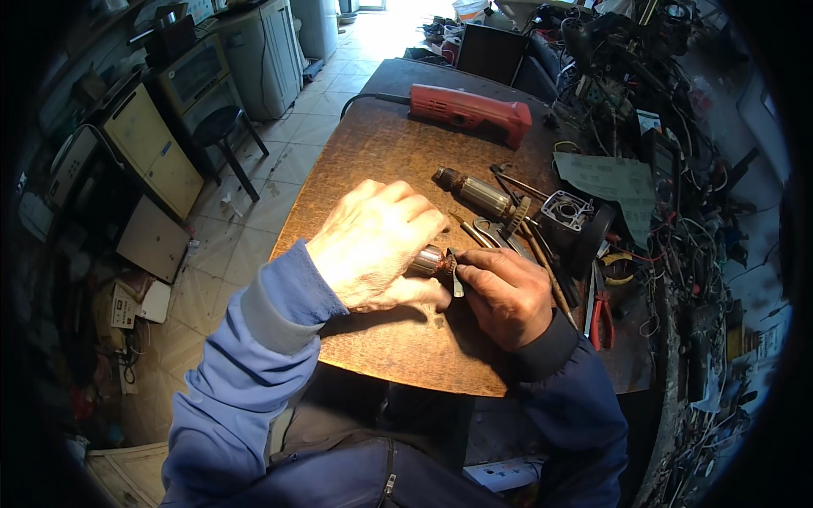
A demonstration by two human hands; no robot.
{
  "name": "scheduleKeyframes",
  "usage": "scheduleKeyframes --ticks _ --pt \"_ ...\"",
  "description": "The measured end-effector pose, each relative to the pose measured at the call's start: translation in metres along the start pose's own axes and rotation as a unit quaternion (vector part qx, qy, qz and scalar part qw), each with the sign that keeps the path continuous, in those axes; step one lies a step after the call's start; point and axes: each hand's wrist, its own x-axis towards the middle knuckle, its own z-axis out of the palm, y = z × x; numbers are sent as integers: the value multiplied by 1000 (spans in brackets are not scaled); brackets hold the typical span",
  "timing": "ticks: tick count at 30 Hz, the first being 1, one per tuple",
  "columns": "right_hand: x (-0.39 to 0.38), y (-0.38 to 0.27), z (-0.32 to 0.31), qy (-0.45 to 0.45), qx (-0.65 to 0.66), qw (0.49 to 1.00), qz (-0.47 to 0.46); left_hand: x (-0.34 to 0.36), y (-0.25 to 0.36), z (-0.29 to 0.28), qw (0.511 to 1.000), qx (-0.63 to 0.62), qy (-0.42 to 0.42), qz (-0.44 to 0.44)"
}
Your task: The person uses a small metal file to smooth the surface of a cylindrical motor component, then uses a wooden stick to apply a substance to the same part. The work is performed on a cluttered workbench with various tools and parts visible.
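Observation:
My left hand [377, 245] is wrapped over a small motor armature [428, 261], pinning it to the brown workbench [381, 152]; only its metal end shows past my fingers. My right hand [506, 292] pinches a thin flat metal tool [456, 278] against that exposed end. A second armature [478, 195] with a gear end lies just beyond, on the bench. Beside it sit a grey gear housing [566, 212] and several loose hand tools [508, 237].
A red power tool body [470, 108] with its cable lies at the bench's far end. Red-handled pliers [601, 317] and tangled wires [677, 212] crowd the right side. Cabinets and a stool [222, 127] stand on the tiled floor to the left.

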Motion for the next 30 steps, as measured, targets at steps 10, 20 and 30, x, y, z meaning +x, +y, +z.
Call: scheduleKeyframes --ticks 10,20,30 --pt "0 -1 -1 -1 7 1000 7 0 1 3 1000 29 -3 -4" --pt "0 -1 -1 -5 5 1000 9 1 0 -2 999 7 -28 -17" --pt "-2 0 -2 -12 3 1000 13 1 0 -2 1000 -5 -12 1"
